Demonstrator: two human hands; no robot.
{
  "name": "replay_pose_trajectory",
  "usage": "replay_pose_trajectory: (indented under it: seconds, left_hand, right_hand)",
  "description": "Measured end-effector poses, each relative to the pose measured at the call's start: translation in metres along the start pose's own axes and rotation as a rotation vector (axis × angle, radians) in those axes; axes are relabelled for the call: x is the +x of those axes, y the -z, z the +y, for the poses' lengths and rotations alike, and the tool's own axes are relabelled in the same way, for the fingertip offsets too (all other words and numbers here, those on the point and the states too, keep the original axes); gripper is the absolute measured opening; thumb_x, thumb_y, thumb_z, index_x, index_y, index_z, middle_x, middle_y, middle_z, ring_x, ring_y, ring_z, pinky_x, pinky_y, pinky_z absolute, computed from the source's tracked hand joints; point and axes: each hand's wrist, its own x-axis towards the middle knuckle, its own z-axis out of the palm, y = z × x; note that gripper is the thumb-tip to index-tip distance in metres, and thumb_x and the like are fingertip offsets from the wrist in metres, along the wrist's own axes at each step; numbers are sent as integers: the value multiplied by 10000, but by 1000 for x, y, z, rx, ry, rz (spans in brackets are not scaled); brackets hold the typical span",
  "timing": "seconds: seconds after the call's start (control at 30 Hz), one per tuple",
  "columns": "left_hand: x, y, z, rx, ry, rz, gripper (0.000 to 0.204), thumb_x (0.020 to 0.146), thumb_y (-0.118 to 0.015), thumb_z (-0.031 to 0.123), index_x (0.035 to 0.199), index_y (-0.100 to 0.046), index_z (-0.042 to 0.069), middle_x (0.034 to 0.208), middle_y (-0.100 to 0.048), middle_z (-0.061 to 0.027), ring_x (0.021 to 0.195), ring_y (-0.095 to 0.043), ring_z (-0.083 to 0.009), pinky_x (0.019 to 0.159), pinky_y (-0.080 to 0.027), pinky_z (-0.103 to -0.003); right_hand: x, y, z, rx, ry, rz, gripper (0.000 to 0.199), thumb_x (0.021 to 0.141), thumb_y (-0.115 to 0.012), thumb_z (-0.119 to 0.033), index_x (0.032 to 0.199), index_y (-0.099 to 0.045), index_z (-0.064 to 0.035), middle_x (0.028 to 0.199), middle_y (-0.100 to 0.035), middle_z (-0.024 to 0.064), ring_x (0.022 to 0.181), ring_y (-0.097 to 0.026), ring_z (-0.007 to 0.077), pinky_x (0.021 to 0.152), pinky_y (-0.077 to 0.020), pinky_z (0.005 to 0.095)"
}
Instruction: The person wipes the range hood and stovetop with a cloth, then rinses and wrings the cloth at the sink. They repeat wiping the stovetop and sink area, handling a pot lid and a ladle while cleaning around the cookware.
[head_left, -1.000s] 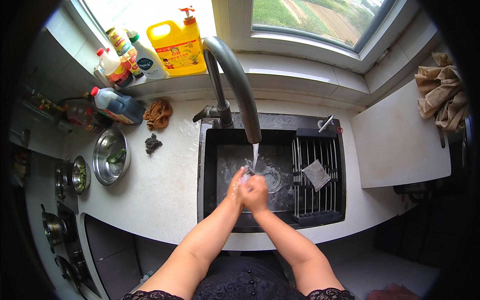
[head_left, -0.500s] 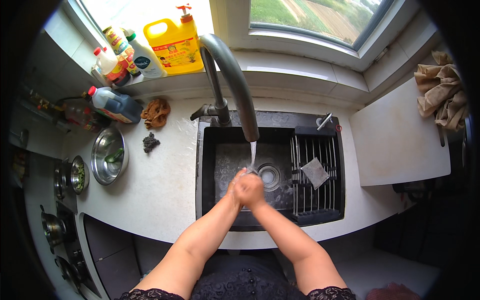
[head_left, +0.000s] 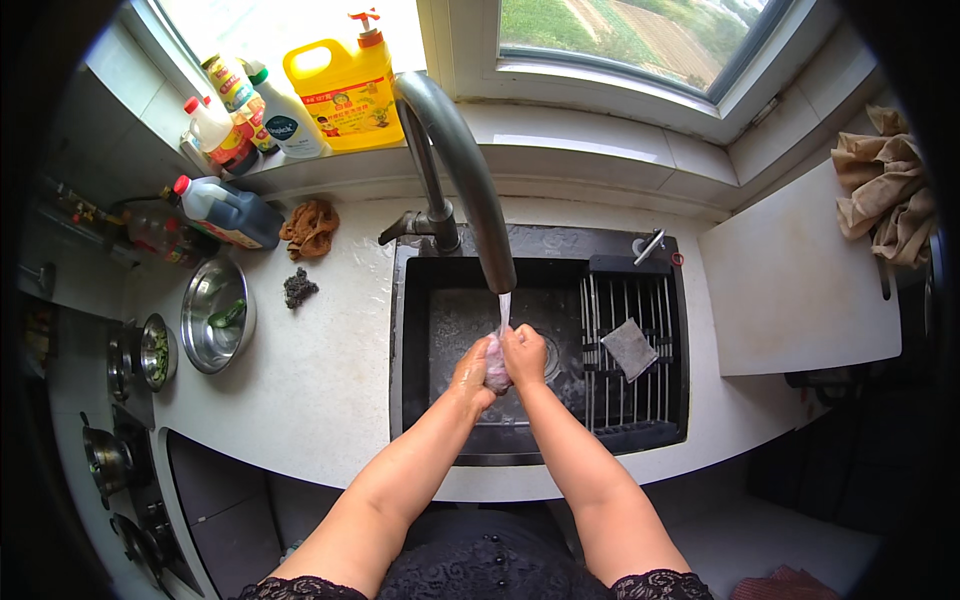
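Item: small pale wet cloth, bunched under the tap's stream over the black sink. Left hand and right hand both clenched around it. Likely soft, light, slippery; best gripped bunched in the palms

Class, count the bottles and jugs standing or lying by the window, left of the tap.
5, perhaps more hidden: yellow pump jug, white bottle, patterned bottle, red-capped bottle on the sill; dark jug lying on the counter.

My hands squeeze a soft, wet cloth in the matt black sink. The tap is brushed metal, the worktop pale smooth stone, the jug glossy yellow plastic.
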Motion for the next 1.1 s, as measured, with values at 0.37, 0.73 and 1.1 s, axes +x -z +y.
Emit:
replay_pose_trajectory:
  seconds: [0.37, 0.73, 1.1]
  left_hand:
    - [14, 61, 5, 101, -235, 265, 340, 914, -584, 311, 1192, -488, 141, 1195, -535, -105, 1169, -486, -293, 995, -335, -593]
    - [21, 14, 17, -116, 164, -218, 564, 924, -441, 552, 1310, -434, 140, 1277, -495, -148, 1127, -519, -352, 958, -373, -585]
    - [22, -5, 10, -75, -309, 4, 281, 944, -467, 143, 1211, -482, 60, 1113, -593, -142, 1031, -596, -281, 881, -504, -470]
  right_hand:
    - [6, 38, -44, 294, -524, -463, 366, 716, -620, 65, 1072, -615, -20, 915, -651, 92, 771, -634, 178, 669, -530, 308]
    - [-10, 49, -87, 470, -304, -469, 446, 664, -517, 126, 1084, -604, 3, 984, -639, 93, 863, -626, 164, 759, -518, 281]
    - [-12, 43, -54, 137, -375, -438, 677, 777, -719, -469, 1288, -517, -75, 1195, -571, 105, 1040, -558, 200, 777, -486, 365]
